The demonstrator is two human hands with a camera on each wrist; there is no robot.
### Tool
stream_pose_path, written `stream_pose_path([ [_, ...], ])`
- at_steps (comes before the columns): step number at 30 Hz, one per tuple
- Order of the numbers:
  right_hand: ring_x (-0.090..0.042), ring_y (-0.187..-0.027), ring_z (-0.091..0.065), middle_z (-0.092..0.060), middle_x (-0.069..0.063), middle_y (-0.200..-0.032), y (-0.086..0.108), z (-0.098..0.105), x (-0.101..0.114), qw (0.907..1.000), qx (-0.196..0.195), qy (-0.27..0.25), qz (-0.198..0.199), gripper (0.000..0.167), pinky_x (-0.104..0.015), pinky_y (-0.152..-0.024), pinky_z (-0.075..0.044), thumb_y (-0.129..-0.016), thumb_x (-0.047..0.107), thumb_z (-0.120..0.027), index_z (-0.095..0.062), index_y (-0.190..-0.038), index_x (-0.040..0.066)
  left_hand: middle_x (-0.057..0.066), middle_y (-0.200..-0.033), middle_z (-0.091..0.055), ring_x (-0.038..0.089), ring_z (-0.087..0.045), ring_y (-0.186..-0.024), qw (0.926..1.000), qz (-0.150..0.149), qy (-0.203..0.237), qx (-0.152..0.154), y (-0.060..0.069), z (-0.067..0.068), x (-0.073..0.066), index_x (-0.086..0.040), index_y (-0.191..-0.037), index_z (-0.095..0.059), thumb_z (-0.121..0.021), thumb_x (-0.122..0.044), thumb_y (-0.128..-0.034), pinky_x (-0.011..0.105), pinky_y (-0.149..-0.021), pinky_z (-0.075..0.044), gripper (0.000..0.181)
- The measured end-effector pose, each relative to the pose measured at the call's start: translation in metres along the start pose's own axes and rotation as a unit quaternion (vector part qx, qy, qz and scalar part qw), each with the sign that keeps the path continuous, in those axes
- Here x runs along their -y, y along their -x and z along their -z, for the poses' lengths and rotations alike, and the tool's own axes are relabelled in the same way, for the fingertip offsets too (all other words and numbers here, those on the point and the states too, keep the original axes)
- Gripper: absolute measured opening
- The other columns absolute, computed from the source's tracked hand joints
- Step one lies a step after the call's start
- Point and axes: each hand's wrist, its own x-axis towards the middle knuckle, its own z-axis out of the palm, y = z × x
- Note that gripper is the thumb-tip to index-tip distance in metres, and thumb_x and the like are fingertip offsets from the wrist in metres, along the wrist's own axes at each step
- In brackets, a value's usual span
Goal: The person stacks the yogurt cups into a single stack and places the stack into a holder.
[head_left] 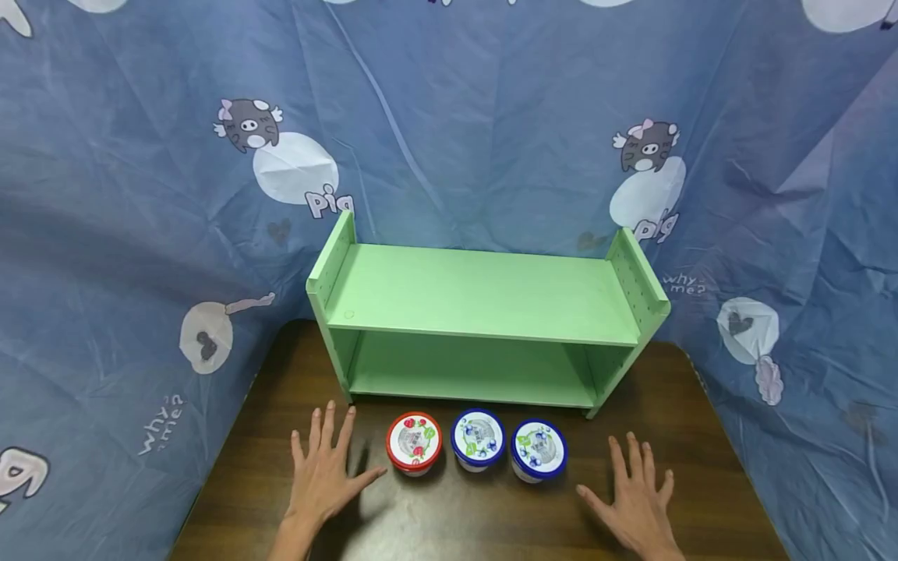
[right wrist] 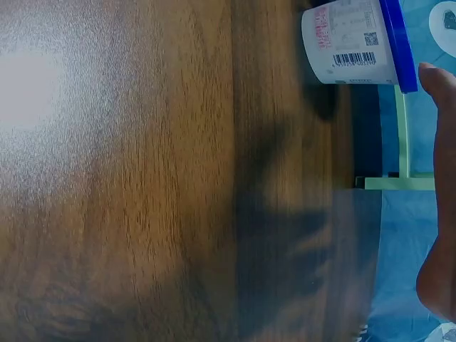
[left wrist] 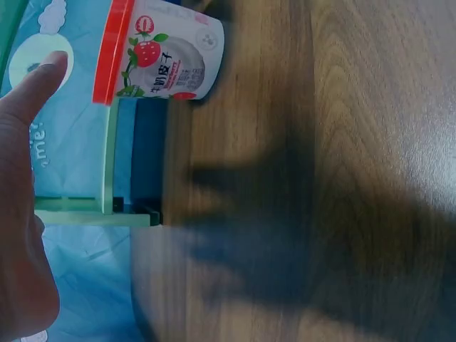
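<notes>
Well, your grip is wide and holds nothing: the left hand [head_left: 323, 477] has its fingers spread just beside the red tub [head_left: 415, 444], thumb nearest it, and the right hand [head_left: 636, 502] is spread likewise, near the right tub [head_left: 539, 449] but apart from it. All three tubs stand upright in a row on the table [head_left: 449, 534], before the shelf [head_left: 484, 296], with the middle tub [head_left: 478, 439] between the others. If you take one, it would probably go best to start with an outer tub, coming from its free side so your fingers don't knock its neighbour. Curl round the wall below the lid [left wrist: 112, 53] rather than pinching the lid, which might lift. Squeeze lightly, since the wall may well give, and mind the shelf's front edge.
</notes>
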Motion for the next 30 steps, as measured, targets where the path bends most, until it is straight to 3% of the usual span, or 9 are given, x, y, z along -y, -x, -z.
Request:
stream_pose_path([
  [5, -0.054, -0.142, -0.025, -0.025, -0.029, -0.159, 0.0, -0.002, 0.005, 0.9994, -0.026, -0.021, 0.012, 0.101, -0.086, -0.099, -0.022, -0.08, 0.063, -0.071, -0.031, -0.153, 0.004, 0.024, -0.165, -0.02, 0.047, -0.018, -0.152, 0.9994, -0.005, 0.032, -0.009, 0.001, -0.003, -0.004, -0.018, -0.16, -0.024, -0.074, -0.074, -0.0672, 0.076, -0.114, -0.016, 0.12],
  [17, -0.053, -0.142, -0.028, -0.024, -0.028, -0.16, 0.0, -0.013, 0.016, 0.9964, -0.026, -0.079, 0.017, 0.109, -0.082, -0.102, -0.027, -0.078, 0.059, -0.076, -0.024, -0.156, 0.002, 0.029, -0.161, -0.027, 0.052, -0.026, -0.146, 0.9911, -0.006, 0.124, -0.048, 0.002, -0.023, -0.015, -0.01, -0.158, -0.026, -0.086, -0.058, -0.0597, 0.076, -0.11, -0.026, 0.125],
  [30, -0.055, -0.14, -0.032, -0.026, -0.033, -0.158, -0.003, -0.028, 0.024, 0.9865, -0.052, -0.15, 0.039, 0.117, -0.078, -0.101, -0.033, -0.071, 0.051, -0.085, -0.023, -0.156, -0.001, 0.03, -0.16, -0.029, 0.054, -0.028, -0.145, 0.9719, 0.009, 0.232, -0.04, 0.003, -0.044, -0.021, -0.002, -0.158, -0.023, -0.091, -0.049, -0.0572, 0.075, -0.11, -0.028, 0.13],
])
